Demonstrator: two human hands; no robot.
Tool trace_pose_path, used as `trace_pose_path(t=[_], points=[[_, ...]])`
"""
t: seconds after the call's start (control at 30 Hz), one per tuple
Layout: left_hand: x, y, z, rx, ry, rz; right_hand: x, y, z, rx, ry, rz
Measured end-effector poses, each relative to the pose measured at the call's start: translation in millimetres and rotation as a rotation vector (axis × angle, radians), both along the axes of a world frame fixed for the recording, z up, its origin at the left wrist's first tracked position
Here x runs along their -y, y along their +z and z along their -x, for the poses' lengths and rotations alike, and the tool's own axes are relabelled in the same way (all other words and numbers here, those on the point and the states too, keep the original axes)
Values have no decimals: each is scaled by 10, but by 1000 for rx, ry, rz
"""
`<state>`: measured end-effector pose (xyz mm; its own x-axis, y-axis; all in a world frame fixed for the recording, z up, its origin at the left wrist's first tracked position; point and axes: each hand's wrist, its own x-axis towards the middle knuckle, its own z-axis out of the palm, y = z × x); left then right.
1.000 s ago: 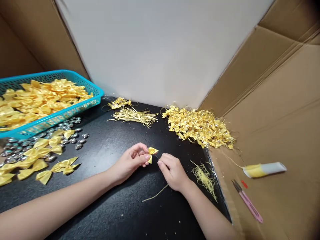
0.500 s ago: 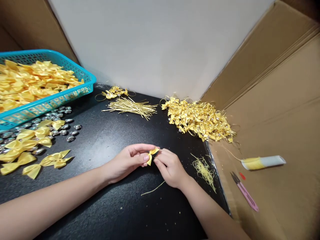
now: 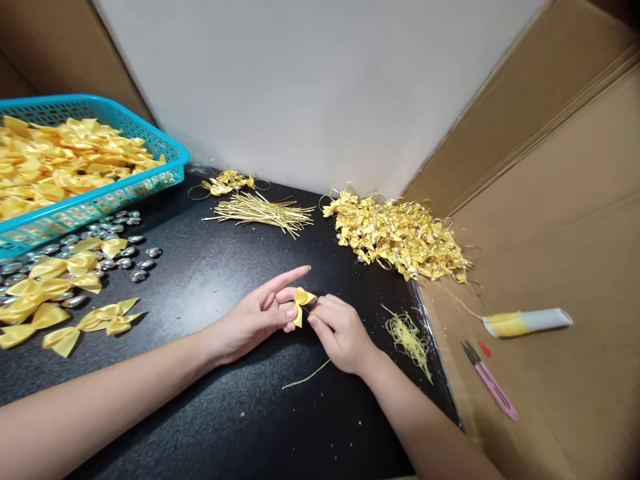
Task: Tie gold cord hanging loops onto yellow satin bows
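Left hand point(image 3: 263, 319) pinches yellow bow point(image 3: 302, 297); long axis roughly upright, upper tip rightward; right hand point(image 3: 344, 335) closed, contents unclear.

1 yellow bow point(image 3: 302, 298) between left fingers point(image 3: 286, 278), right fingers point(image 3: 330, 312) just beside it

- Bow point(image 3: 303, 297): satin-like cloth, smooth, with a soft sheen.
- Basket point(image 3: 176, 156): smooth, slightly glossy plastic, perforated.
- Beads point(image 3: 139, 275): polished, metallic-looking, highly reflective.
- Gold strips point(image 3: 265, 213): metallic glint.
- Tabletop point(image 3: 200, 420): fine-grained, semi-gloss.
- Back wall point(image 3: 300, 87): smooth, matt.
- Side panel point(image 3: 555, 220): matt cardboard, creased.
- Snips point(image 3: 494, 389): smooth plastic-looking handle, dull metal blades.
- Thread tangle point(image 3: 409, 339): fibrous, matt.
- Tube point(image 3: 547, 319): smooth, paper-like.
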<state>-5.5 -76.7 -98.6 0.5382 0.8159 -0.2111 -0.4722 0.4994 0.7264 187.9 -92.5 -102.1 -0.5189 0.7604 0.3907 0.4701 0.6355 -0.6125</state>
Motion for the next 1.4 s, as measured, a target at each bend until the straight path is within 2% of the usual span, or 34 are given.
trace_pose_path(t=[0.13, 0.3, 0.4, 0.53, 0.8, 1.1, 1.4], points=[[-12, -11, 6, -83, 89, -84, 9, 29, -6, -100, -37, 22], [-10, -12, -7, -206, 246, -262, 32, 62, -8, -193, -92, 46], [-4, -14, -3, -217, 199, -306, 42, 59, -4, -213, -90, 49], [18, -6, 21, -245, 133, -269, 46, 47, -2, -216, -83, 56], [13, -6, 2, -316, 201, -171, 28, 40, -2, -99, -42, 61], [18, 27, -19, -180, 79, -19, 25, 22, 6, -6, -5, 49], [38, 8, 7, -129, 14, 17, 33, 36, 0, 15, 19, 59]])
